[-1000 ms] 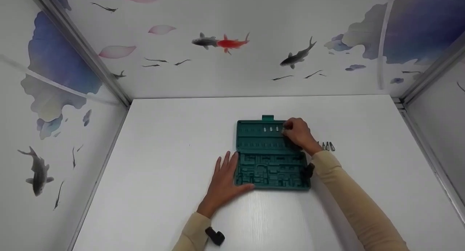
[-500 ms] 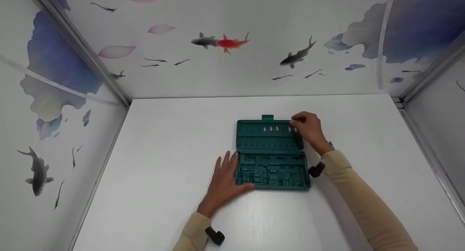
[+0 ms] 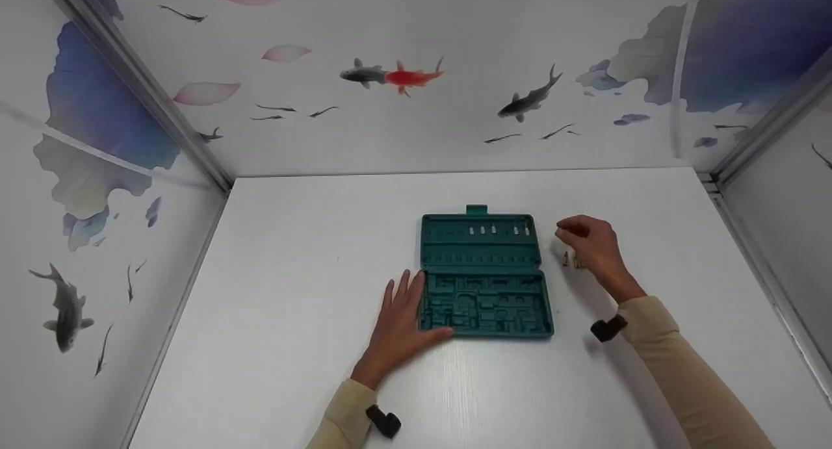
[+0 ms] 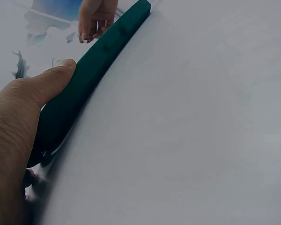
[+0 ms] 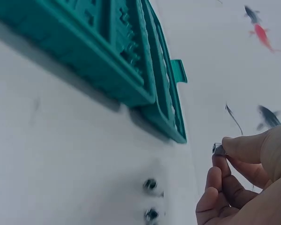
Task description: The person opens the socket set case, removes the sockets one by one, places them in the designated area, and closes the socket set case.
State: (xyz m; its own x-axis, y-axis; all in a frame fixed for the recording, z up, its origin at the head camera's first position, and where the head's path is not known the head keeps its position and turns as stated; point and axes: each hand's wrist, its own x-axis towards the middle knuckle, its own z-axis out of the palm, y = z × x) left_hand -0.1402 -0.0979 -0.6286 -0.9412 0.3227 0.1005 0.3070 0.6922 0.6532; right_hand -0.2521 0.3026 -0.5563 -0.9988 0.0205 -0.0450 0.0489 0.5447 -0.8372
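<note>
A green moulded tool case point(image 3: 481, 303) lies open flat on the table, its lid point(image 3: 480, 243) away from me. My left hand point(image 3: 398, 322) rests against its near left corner, fingers straight along the side and thumb over the front edge. My right hand point(image 3: 591, 247) is raised to the right of the lid. Its thumb and fingertips pinch a small silver bit socket point(image 5: 218, 149), hollow end showing in the right wrist view. Several silver bit sockets point(image 3: 494, 229) sit in the lid's far row, with a gap between them. More loose bit sockets point(image 5: 151, 214) lie on the table near that hand.
The lid's latch tab point(image 3: 476, 209) sticks out at the far edge. A white table point(image 3: 312, 241) surrounds the case, bounded by printed wall panels point(image 3: 455, 130) at the back and sides. Black wrist cameras point(image 3: 608, 329) sit on both sleeves.
My right hand has moved right, off the lid to above the loose bit sockets, and now pinches one. Two bit sockets now show at the right end of the lid row. Left hand unmoved.
</note>
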